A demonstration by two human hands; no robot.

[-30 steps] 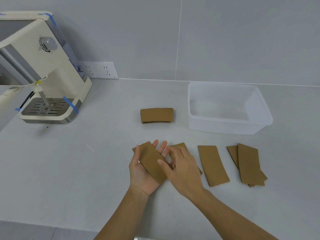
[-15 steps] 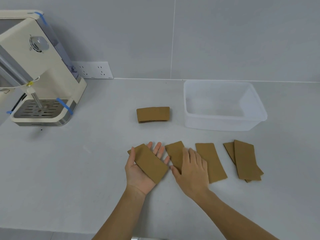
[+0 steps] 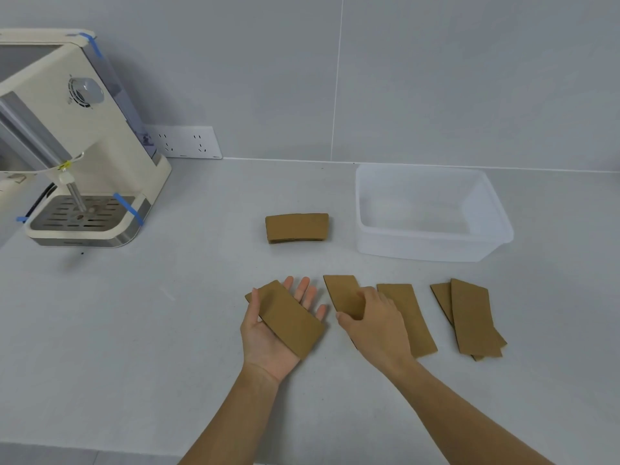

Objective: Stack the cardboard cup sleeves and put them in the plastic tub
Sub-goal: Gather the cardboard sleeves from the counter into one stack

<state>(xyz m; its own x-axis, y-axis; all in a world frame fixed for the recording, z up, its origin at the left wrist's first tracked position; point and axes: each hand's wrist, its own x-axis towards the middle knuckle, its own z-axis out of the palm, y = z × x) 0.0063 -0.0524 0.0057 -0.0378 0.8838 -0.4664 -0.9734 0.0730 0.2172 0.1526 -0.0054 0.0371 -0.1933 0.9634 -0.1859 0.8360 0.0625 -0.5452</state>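
Note:
Palm up, my left hand cradles a flat brown cardboard sleeve, thumb on its left edge. My right hand pinches the near end of a second sleeve lying on the counter just right of it. A third sleeve lies flat beside my right hand, partly under it. Two overlapping sleeves rest further right. A small stack of sleeves sits further back. The clear plastic tub stands empty at the back right.
A cream coffee machine with blue tape and a drip tray stands at the back left. A white socket strip is on the grey wall. The counter's front edge runs along the bottom left.
My right hand has left the sleeve in my left palm, moved right onto the neighbouring sleeve and curled its fingers onto that sleeve's near end. My left hand stays put.

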